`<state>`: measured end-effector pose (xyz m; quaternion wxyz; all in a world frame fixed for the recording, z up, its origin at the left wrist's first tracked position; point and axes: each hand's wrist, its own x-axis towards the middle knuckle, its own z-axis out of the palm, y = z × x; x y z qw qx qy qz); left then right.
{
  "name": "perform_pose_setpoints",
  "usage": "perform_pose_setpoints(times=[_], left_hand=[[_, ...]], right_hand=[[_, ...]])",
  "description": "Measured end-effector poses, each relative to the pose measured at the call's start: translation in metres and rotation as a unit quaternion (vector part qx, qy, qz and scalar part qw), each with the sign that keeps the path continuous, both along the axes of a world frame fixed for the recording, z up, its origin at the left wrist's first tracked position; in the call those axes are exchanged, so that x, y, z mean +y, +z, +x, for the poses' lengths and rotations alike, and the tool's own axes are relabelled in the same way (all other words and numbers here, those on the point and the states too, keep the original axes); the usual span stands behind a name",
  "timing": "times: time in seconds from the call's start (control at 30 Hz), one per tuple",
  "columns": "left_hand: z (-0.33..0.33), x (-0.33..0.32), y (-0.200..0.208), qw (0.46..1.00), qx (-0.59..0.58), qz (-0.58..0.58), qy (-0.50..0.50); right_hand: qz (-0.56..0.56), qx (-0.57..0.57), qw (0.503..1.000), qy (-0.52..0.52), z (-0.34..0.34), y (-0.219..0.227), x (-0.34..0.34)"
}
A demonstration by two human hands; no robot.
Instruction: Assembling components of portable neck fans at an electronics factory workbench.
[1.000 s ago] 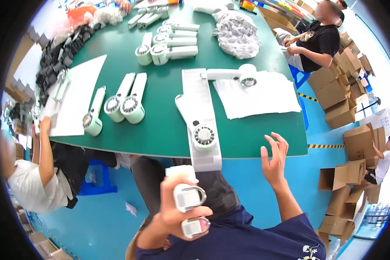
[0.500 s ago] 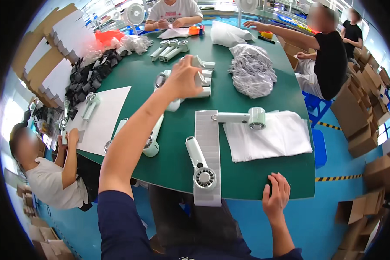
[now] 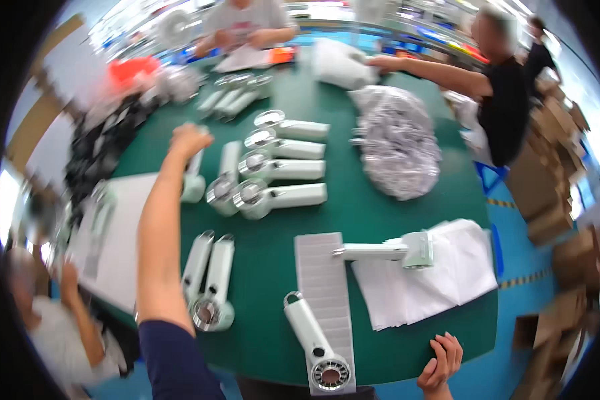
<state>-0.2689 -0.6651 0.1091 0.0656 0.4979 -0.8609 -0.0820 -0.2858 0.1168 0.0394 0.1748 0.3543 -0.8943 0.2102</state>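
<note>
My left hand (image 3: 191,139) reaches far across the green table, its fingers closed around the handle end of a pale green handheld fan (image 3: 193,188). Blur softens the grip. Right of it, another fan (image 3: 222,193) lies beside a column of several fans (image 3: 293,168) with handles pointing right. Two more fans (image 3: 210,283) lie close to my left forearm. At the near right table edge, my right hand (image 3: 441,363) rests with loosely curled fingers, holding nothing. Nearest to it are a stack of white sheets (image 3: 420,293) with a fan (image 3: 413,251) lying across its left part.
One fan (image 3: 319,347) lies on a pale segmented strip (image 3: 323,273) at the front edge. Crumpled clear plastic bags (image 3: 397,143) sit at right. Three fans (image 3: 233,97) lie far off. Co-workers sit left, opposite and right; one arm (image 3: 440,77) reaches over the table.
My left hand has swung left, away from the column of fans, to the fan it now holds. The view has shifted, so the tabletop appears lower. My right hand's fingers are more curled.
</note>
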Motion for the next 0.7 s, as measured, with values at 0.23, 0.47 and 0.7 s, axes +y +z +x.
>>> perform_pose_setpoints(times=[0.23, 0.47, 0.7], left_hand=[[-0.036, 0.06, -0.011, 0.999, -0.021, 0.01, 0.036], [0.005, -0.001, -0.016, 0.936, 0.212, -0.199, -0.197], [0.146, 0.205, 0.026, 0.982, 0.085, 0.092, -0.144]], right_hand=[[-0.032, 0.018, 0.998, 0.043, 0.0, 0.003, -0.008], [-0.015, -0.012, 0.989, 0.147, -0.009, 0.004, -0.016], [-0.023, 0.015, 0.998, 0.049, -0.005, -0.007, -0.016]])
